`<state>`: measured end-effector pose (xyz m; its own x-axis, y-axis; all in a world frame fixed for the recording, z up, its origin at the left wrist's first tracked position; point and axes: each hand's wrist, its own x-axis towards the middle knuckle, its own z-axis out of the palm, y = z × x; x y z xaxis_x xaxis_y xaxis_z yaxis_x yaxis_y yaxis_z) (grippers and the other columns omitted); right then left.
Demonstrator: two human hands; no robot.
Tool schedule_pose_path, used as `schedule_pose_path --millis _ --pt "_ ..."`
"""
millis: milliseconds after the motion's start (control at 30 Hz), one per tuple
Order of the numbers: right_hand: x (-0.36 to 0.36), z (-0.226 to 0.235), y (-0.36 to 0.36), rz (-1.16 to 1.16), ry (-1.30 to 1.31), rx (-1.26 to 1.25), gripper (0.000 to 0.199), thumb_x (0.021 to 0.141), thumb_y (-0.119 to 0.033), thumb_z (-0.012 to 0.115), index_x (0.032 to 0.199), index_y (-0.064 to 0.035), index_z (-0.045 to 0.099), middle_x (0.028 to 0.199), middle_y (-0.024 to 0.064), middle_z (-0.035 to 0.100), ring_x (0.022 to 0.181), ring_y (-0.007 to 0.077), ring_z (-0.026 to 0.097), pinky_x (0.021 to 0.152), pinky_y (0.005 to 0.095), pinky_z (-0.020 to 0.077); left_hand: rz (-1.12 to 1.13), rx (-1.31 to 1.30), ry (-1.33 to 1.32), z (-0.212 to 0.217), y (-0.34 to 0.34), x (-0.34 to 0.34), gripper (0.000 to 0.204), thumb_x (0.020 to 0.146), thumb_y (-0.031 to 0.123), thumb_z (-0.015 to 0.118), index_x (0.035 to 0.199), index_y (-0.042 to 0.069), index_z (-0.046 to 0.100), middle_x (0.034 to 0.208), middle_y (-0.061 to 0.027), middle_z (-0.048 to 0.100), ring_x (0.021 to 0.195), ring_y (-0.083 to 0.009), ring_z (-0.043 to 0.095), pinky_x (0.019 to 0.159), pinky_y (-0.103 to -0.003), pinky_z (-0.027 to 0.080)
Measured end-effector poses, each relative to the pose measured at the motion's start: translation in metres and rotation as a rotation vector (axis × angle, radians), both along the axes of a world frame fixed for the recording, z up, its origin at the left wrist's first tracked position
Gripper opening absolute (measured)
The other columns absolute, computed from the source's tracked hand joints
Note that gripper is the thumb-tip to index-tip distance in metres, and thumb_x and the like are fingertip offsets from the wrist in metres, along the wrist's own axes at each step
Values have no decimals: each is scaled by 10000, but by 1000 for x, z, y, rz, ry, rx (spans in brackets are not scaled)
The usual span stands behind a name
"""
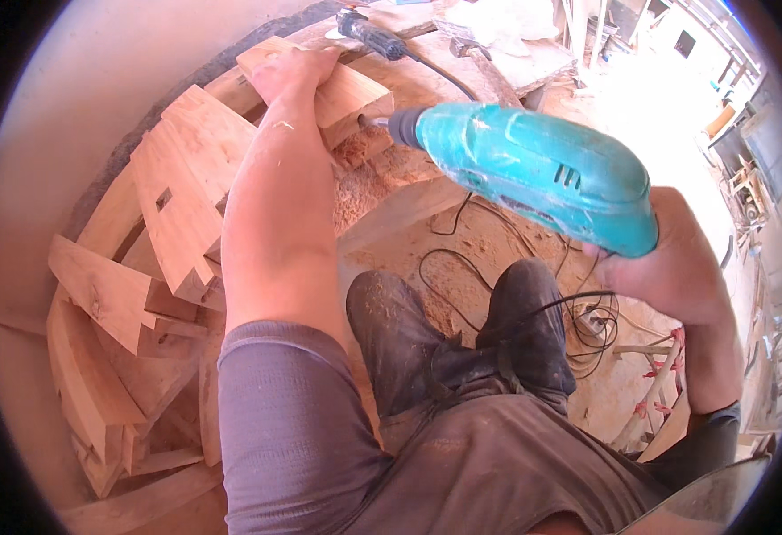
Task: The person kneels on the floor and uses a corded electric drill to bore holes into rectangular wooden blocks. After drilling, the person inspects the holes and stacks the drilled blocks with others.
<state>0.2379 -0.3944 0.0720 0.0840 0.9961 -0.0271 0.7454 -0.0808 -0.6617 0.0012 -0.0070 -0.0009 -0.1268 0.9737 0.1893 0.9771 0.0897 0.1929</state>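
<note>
A teal power drill with a black chuck lies across the view, gripped from its right end by my right hand; the handle and most of those fingers are hidden behind its body. Its bit points left into a hole at the end face of a pale wooden block. My left hand is closed over the top of that block, its fingers partly out of sight. Sawdust and shavings are heaped below the block's end.
Several cut timber pieces with notches and mortises are stacked on the left beside the wall. An angle grinder and a hammer lie at the back. Black cables coil on the dusty floor by my right knee.
</note>
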Motion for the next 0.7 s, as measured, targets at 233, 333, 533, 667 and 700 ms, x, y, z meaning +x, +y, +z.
schedule_pose_path --millis 233,333,533,667,700 --pt "-5 20 8 -1 -7 -3 110 768 -51 718 841 19 675 648 63 602 618 119 556 611 330 471 -15 88 3 -5 1 -4 776 943 753 485 1345 136 733 1383 -73 712 1331 -216 632 1049 -357 471" --pt "-6 25 11 43 -59 42 93 773 -44 708 835 16 672 643 56 601 607 118 547 601 322 462 -34 91 12 0 -2 -1 791 937 759 491 1372 135 711 1412 -73 691 1350 -220 616 1069 -357 463" --pt "-1 9 12 69 -45 101 95 784 -49 703 861 6 696 648 75 621 623 120 592 606 333 473 -17 -44 -2 14 -16 -9 828 925 771 503 1427 133 666 1469 -74 648 1387 -229 582 1109 -358 446" --pt "7 -46 -14 -110 257 117 192 753 -53 747 939 -7 733 795 53 726 729 114 659 698 296 527 -59 -70 -10 16 -15 8 857 917 779 511 1463 132 636 1508 -75 619 1413 -234 560 1135 -359 435" --pt "6 -56 -18 -126 311 78 218 749 -52 751 961 -4 733 825 46 732 753 112 663 716 291 529 -52 -71 -8 16 -13 7 864 915 781 513 1472 131 628 1517 -75 612 1419 -236 555 1142 -359 432"
